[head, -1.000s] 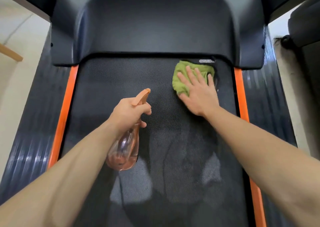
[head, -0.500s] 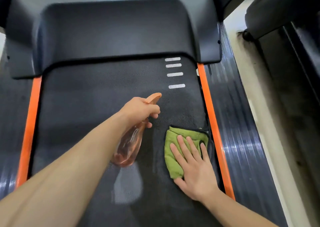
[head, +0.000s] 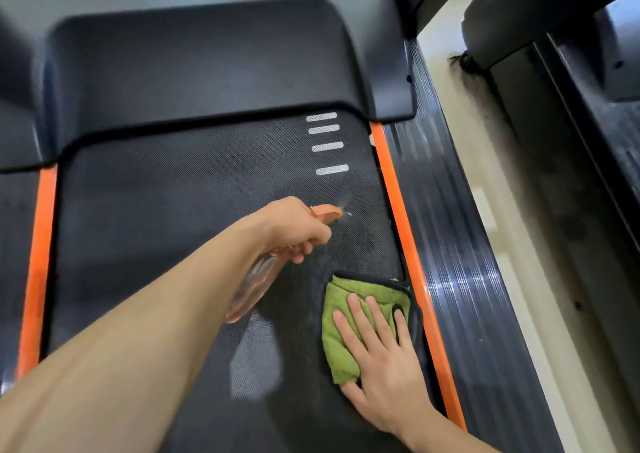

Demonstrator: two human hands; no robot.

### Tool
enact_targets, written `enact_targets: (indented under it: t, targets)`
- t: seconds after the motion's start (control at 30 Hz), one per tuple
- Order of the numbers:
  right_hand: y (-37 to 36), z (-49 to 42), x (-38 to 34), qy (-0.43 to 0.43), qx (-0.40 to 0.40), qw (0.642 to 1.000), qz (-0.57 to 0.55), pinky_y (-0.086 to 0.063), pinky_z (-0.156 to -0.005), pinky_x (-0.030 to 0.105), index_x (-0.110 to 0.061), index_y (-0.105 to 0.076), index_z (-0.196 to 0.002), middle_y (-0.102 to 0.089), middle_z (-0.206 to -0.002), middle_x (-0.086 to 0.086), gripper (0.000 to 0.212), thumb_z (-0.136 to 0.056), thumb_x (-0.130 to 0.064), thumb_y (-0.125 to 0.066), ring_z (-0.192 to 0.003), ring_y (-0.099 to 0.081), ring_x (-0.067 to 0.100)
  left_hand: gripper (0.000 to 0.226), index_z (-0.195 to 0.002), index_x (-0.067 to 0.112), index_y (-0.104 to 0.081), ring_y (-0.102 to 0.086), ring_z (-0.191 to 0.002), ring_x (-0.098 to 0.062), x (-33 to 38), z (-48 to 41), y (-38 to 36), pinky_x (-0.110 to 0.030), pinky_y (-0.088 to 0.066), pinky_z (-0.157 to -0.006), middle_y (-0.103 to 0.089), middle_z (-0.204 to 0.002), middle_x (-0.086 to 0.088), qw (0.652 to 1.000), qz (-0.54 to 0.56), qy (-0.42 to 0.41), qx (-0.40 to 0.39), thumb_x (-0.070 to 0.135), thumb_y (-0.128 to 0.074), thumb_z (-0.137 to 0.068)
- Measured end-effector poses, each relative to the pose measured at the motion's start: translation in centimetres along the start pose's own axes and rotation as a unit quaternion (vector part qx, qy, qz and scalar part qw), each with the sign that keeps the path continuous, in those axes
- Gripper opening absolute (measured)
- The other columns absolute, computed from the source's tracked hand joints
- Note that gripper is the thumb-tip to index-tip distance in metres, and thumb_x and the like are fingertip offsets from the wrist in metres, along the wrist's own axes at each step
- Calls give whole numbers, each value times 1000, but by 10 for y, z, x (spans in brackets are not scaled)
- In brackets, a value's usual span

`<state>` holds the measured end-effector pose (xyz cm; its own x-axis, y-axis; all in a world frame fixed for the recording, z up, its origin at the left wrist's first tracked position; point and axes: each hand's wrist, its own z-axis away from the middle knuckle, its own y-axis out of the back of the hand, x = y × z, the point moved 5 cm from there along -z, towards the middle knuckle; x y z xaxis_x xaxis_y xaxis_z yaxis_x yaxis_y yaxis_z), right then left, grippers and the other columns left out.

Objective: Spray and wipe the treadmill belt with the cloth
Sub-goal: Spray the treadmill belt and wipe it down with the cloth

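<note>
The black treadmill belt [head: 173, 210] fills the middle of the view. My left hand [head: 294, 231] grips a clear pinkish spray bottle [head: 252, 290] with an orange nozzle [head: 327, 213]; a faint mist shows just off the nozzle tip, pointing right. A green cloth with a dark edge [head: 343, 348] lies flat on the belt near its right side. My right hand [head: 381, 359] presses on the cloth with straight, spread fingers.
Orange strips [head: 398, 210] run along both sides of the belt, with ribbed dark side rails [head: 460, 279] outside them. The dark motor cover [head: 207, 71] rises at the belt's far end. White stripes [head: 327, 146] mark the belt. Another machine [head: 588, 106] stands to the right across a strip of pale floor.
My right hand dragged the cloth from the belt's far end back toward me along the right side. My left hand swung the bottle's nozzle rightward, and mist now shows at its tip.
</note>
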<state>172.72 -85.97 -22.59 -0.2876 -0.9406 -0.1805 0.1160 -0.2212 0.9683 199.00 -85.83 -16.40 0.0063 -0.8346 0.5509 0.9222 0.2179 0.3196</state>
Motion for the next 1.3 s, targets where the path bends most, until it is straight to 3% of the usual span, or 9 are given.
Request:
enact_targets:
  t: [0.17, 0.33, 0.5, 0.63, 0.73, 0.93, 1.03, 1.17, 1.3]
  targets:
    - [-1, 3, -2, -2, -6, 1000, 11, -16, -119, 59, -26, -30, -159, -19, -169, 3, 92, -78, -59, -59, -155, -18, 31, 15, -70, 15, -65, -59, -41, -15, -19, 15, -3, -16, -45, -47, -67, -64, -2, 999, -47, -6, -2, 13, -69, -84]
    - [-4, 2, -2, 1, -2, 1000, 23, -17, -118, 61, -24, -34, -158, -22, -168, 5, 88, -79, -59, -55, -153, -23, 33, 20, -65, 15, -60, -63, -44, -19, -46, 23, -1, -18, -43, -45, -61, -56, -2, 998, -56, 10, 22, 16, -71, -82]
    - [1, -21, 0, -26, -10, 999, 16, -15, -118, 59, -25, -28, -160, -16, -169, 6, 90, -80, -58, -50, -155, -17, 33, 18, -81, 6, -74, -70, -50, -22, -54, 22, 10, -26, -50, -62, -66, -71, -3, 999, -15, -5, 42, 22, -76, -73]
    - [17, -97, 13, -33, -5, 999, -1, -11, -122, 58, -28, -22, -161, -11, -170, 4, 85, -83, -58, -40, -156, -13, 31, 18, -81, 8, -76, -66, -49, -26, -48, 15, 23, -28, -48, -60, -75, -86, -12, 995, 61, -18, 83, 22, -76, -71]
    - [37, -187, 41, -45, -4, 999, 8, -4, -123, 54, -37, -15, -161, -3, -171, -2, 81, -86, -61, -29, -157, -6, 26, 32, -82, 9, -77, -65, -52, -27, -41, 10, 33, -38, -53, -72, -74, -101, -22, 987, 108, -33, 113, 32, -72, -61]
    - [66, -299, 75, -73, -5, 997, 2, 4, -123, 52, -44, -9, -160, 4, -171, -8, 71, -97, -61, -37, -157, 4, 20, 32, -91, 6, -78, -67, -56, -23, -38, 14, 46, -39, -56, -72, -74, -107, -17, 982, 132, -35, 132, 28, -73, -67]
    - [61, -275, 65, -76, 11, 997, -6, 2, -123, 56, -43, -11, -160, 2, -171, -7, 67, -98, -59, -32, -157, 2, 22, 26, -81, 12, -76, -69, -52, -23, -42, 25, 51, -38, -55, -72, -75, -105, -19, 983, 115, -27, 137, 31, -71, -64]
    - [32, -174, 22, 7, 14, 999, 31, -11, -120, 64, -34, -23, -160, -10, -170, 2, 76, -89, -57, -36, -156, -12, 33, 24, -82, 10, -75, -68, -51, -21, -48, 34, 56, -38, -57, -71, -71, -98, -24, 983, 102, -15, 149, 29, -72, -68]
    - [19, -146, 14, 91, -9, 995, 48, -15, -120, 63, -35, -27, -159, -14, -169, 1, 77, -88, -60, -39, -155, -15, 33, 13, -87, 9, -77, -67, -49, -19, -57, 30, 57, -31, -58, -68, -71, -86, -10, 981, 89, 0, 171, 19, -74, -80]
